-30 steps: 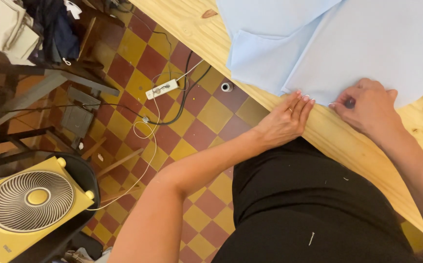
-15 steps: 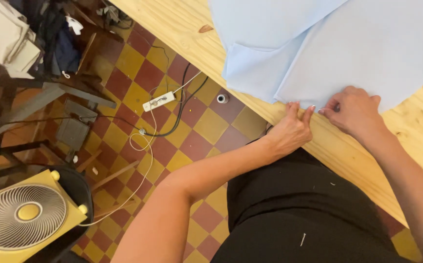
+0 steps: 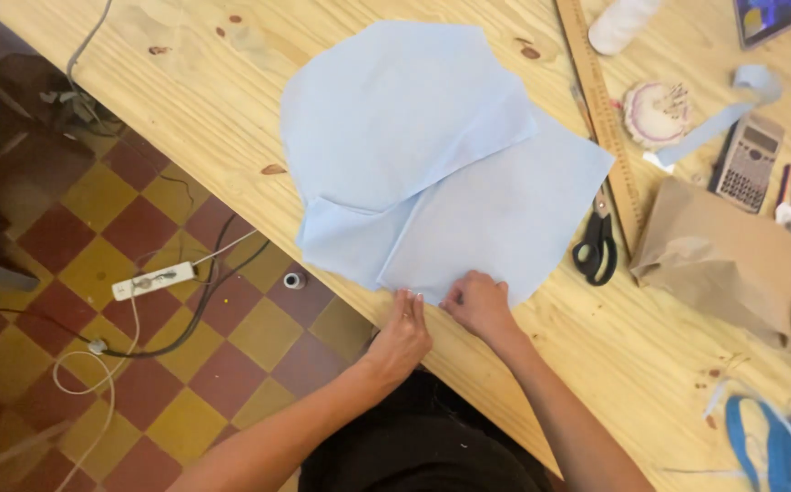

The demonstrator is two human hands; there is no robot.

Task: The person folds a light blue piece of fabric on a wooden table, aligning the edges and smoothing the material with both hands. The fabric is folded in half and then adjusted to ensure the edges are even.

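Observation:
Two overlapping pieces of pale blue fabric (image 3: 432, 173) lie flat on a light wooden table (image 3: 614, 346). My left hand (image 3: 404, 333) rests flat at the table's near edge, fingertips touching the fabric's near edge. Right beside it, my right hand (image 3: 477, 302) has its fingers pinched on the same fabric edge. Whether something small sits between those fingers is hidden.
Black-handled scissors (image 3: 596, 244), a long wooden ruler (image 3: 600, 109), a round pincushion (image 3: 657, 111), a calculator (image 3: 749, 164), crumpled brown paper (image 3: 723, 264) and a white thread cone (image 3: 621, 23) lie to the right. On the checkered floor sit a power strip (image 3: 152, 281), cables and a thread spool (image 3: 294, 281).
The view has swung up and pulled back, so the whole fabric and the table's right side now show. The fan has left the view. Both hands stay at the fabric's near edge.

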